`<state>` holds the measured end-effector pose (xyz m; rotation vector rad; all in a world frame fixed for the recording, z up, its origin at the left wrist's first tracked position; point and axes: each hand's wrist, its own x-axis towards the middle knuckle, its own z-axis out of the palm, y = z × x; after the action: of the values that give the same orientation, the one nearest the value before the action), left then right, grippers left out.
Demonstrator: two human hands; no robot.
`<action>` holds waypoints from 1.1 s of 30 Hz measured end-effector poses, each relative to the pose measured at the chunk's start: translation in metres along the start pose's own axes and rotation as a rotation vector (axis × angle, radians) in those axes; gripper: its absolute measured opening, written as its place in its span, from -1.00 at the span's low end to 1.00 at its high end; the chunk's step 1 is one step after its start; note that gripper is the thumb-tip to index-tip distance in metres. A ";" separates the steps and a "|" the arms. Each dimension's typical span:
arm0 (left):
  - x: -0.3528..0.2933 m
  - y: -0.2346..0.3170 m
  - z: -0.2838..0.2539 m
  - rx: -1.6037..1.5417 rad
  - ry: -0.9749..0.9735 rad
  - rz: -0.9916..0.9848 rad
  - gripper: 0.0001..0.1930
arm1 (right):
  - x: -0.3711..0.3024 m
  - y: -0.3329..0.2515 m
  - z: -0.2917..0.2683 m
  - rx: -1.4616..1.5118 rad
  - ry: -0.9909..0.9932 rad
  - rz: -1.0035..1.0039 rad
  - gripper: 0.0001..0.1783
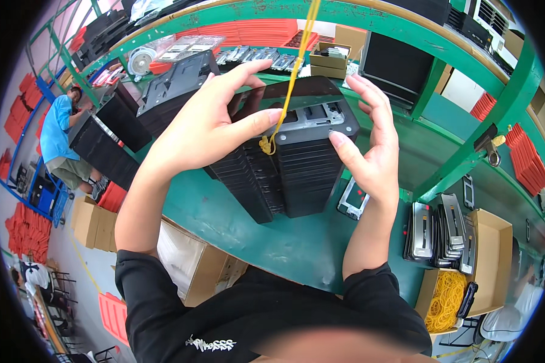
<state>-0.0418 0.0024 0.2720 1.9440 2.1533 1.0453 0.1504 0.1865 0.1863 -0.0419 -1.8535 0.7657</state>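
Note:
My left hand (215, 124) is at the left of a tall stack of black plastic frames (309, 175), its thumb and fingers spread apart. On the stack's right side is my right hand (372, 145), also open, with its thumb by the top corner. A grey metal-faced part (318, 116) with cut-outs tops the stack, and a glossy dark panel (309, 89) shows behind it. Past my left thumb hangs a yellow cord (292, 78), its knotted end in front of the stack. Whether my fingertips touch the stack, I cannot tell.
Another black stack (175, 85) stands at the left of the green table (224, 209). To the right are flat devices (445, 230), a cardboard box (487, 254) and yellow rubber bands (447, 299). A green shelf post (478, 133) rises there. A person (57, 136) stands far left.

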 end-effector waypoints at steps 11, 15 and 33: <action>0.009 0.001 0.010 0.153 0.108 0.132 -0.21 | -0.002 0.009 -0.011 0.080 -0.131 0.067 -0.40; 0.009 0.002 0.008 0.040 0.085 0.105 -0.19 | -0.003 0.006 -0.012 0.078 -0.170 0.080 -0.44; 0.007 0.004 0.008 -0.062 0.094 0.068 -0.15 | -0.004 0.005 -0.012 0.138 -0.172 0.121 -0.52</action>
<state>-0.0359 0.0123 0.2703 1.9923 2.0861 1.2227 0.1606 0.1951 0.1825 0.0004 -1.9686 1.0068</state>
